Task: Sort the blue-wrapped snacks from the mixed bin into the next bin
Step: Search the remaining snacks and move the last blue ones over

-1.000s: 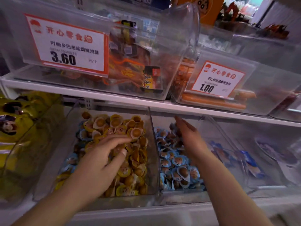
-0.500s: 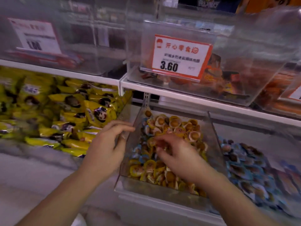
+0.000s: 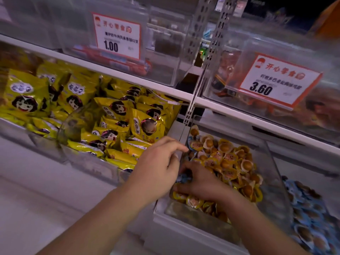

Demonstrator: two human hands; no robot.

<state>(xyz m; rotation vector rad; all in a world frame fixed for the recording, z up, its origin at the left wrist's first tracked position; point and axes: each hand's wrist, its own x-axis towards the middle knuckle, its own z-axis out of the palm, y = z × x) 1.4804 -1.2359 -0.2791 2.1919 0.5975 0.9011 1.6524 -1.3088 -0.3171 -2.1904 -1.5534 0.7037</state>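
Digging in the mixed bin (image 3: 272, 173), your right hand (image 3: 200, 183) lies low on the pile of snacks, at about 5 o'clock in the view. Its fingers curl down around a blue snack (image 3: 184, 178) at the bin's near left side. It looks like you are pinching that one, but the picture is blurry there, so the hold may be weak.

Your left hand (image 3: 158, 168) sits just beside the right one, at the bin's left wall. Its fingers are loose and bent, and one points at another blue snack (image 3: 192, 145) up at 12 o'clock from your hands. I see nothing held in it.

The next bin (image 3: 305, 212), full of blue ones, is far off at 4 o'clock, on the other side of the mixed bin.

Here is what could go wrong. The wrappers look shiny and slick, so the blue snack could slip out if you lift fast. It could then drop back in with the yellow snacks (image 3: 228, 159) and get lost. A yellow one could also stick to your fingers and ride along into the wrong bin. Your two hands are very close, so they could bump. And your arm must cross over the clear wall between the bins, so lift high or you may knock it.
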